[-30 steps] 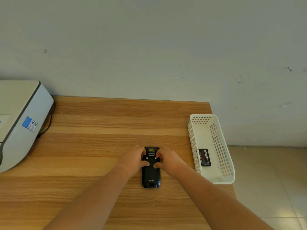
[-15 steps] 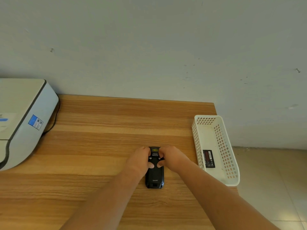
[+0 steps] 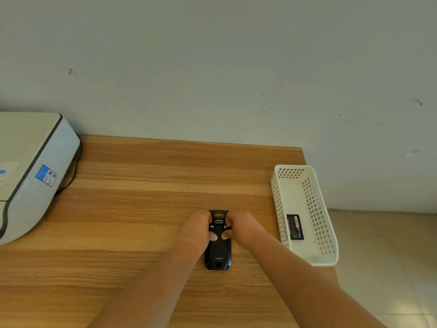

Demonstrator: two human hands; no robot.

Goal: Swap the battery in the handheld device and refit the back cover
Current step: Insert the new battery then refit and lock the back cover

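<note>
Both hands, left hand point(image 3: 197, 229) and right hand point(image 3: 241, 227), press thumbs onto the handheld device point(image 3: 218, 249), grasping its sides; rigid, light, smooth, probably best held by edges.

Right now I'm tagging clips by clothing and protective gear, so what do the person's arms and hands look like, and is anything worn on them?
Both arms are bare as far as the picture shows: no sleeves in view. The left hand and right hand wear no gloves, and no rings, watch, bracelet or markings can be seen on the wrists or fingers.
</note>
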